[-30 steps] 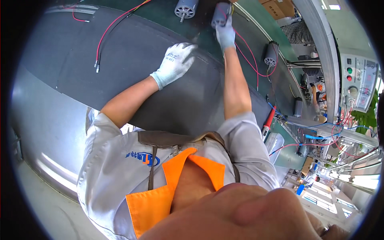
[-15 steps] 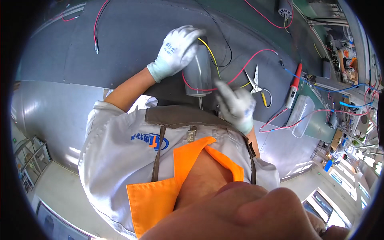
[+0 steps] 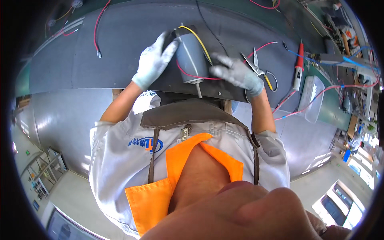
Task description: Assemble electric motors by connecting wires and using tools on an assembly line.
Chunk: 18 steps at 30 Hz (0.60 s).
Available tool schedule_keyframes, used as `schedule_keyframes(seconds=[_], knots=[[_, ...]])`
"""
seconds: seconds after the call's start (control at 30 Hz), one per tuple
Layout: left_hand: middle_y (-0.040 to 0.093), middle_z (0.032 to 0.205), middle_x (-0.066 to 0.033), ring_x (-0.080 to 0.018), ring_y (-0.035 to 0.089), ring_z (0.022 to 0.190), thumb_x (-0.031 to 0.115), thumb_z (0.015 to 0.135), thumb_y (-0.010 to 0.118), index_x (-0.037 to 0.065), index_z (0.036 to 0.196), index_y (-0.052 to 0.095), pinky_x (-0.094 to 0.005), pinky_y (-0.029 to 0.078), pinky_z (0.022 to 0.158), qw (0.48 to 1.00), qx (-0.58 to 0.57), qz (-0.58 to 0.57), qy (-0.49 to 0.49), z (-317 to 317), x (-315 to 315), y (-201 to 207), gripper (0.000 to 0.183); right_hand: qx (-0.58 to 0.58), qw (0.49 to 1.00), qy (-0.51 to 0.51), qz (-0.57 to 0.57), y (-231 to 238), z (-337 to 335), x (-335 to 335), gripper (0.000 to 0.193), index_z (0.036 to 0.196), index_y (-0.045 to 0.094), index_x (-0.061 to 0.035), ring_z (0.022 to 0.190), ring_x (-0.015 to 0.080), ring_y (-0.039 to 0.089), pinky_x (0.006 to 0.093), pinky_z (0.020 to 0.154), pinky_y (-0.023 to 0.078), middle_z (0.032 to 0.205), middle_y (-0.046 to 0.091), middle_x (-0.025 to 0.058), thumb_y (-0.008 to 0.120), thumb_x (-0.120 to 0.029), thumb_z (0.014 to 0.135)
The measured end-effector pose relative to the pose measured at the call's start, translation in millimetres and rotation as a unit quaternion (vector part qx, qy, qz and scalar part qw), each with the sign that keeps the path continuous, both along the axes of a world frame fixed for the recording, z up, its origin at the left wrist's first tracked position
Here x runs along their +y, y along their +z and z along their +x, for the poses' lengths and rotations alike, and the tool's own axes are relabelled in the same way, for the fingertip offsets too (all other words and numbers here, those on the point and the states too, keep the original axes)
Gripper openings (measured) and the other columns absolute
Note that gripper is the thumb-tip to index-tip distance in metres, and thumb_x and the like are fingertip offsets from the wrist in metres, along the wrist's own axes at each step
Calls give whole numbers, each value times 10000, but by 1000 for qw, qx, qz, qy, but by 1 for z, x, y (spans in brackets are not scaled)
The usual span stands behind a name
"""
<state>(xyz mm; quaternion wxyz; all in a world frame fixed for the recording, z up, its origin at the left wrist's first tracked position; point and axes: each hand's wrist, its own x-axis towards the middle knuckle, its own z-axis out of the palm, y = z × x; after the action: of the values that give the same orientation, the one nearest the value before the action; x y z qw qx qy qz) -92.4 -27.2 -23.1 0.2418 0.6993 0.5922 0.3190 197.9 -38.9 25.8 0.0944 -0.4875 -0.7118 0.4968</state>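
Note:
A grey cylindrical motor (image 3: pixel 191 58) lies on the dark work surface, its thin metal shaft (image 3: pixel 199 90) pointing toward me. My gloved left hand (image 3: pixel 154 62) is at the motor's far left side, fingers apart; whether the fingertips touch it cannot be made out. To the right of the motor, my gloved right hand (image 3: pixel 236 74) has its fingers stretched out and slightly blurred. A yellow wire (image 3: pixel 201 42) arches from the motor's far end down its right side. Across the near part of the motor runs a pink-red wire (image 3: pixel 192 76), passing behind my right hand.
Scissors (image 3: pixel 257 69) with a yellow patch on the handle lie just beyond my right hand. Farther right are a red-and-white corded tool (image 3: pixel 298 68) and a clear plastic tray (image 3: pixel 311 99). A loose red wire (image 3: pixel 96 34) lies at the left; a black wire (image 3: pixel 212 30) crosses behind the motor.
My left hand has come off the motor's far end to its left side, its fingers now spread. My right hand's fingers have straightened. The view has shifted a little.

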Motion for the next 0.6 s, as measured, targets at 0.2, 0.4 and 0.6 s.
schedule_keyframes(seconds=[0.2, 0.4, 0.6], knots=[[659, 964, -99, -189, 685, 830, 758, 952, 413, 105, 1485, 444, -344, 575, 728, 827, -318, -463, -36, -7, -1, 68, 844, 4, 977, 166, 131, 61, -51, -23, 452, 1211, 600, 30, 998, 394, 681, 455, 862, 536, 1069, 697, 232, 719, -260, 885], [593, 881, -20, -97, 479, 617, 796, 916, 444, 96, 1163, 662, -245, 399, 525, 881, -41, -463, -89, 14, 47, 86, 774, -143, 855, 378, 325, -1, -208, -41, 236, 985, 773, -58, 888, 286, 748, 466, 690, 586, 968, 762, 151, 657, -167, 810], [508, 658, -60, -177, 461, 595, 716, 984, 395, 11, 908, 634, -338, 427, 568, 950, -4, -301, -87, 0, 53, 29, 749, -4, 934, 34, 355, 19, -34, -38, 569, 1376, 527, -99, 1116, 359, 625, 490, 926, 497, 1176, 651, 168, 699, -332, 885]])
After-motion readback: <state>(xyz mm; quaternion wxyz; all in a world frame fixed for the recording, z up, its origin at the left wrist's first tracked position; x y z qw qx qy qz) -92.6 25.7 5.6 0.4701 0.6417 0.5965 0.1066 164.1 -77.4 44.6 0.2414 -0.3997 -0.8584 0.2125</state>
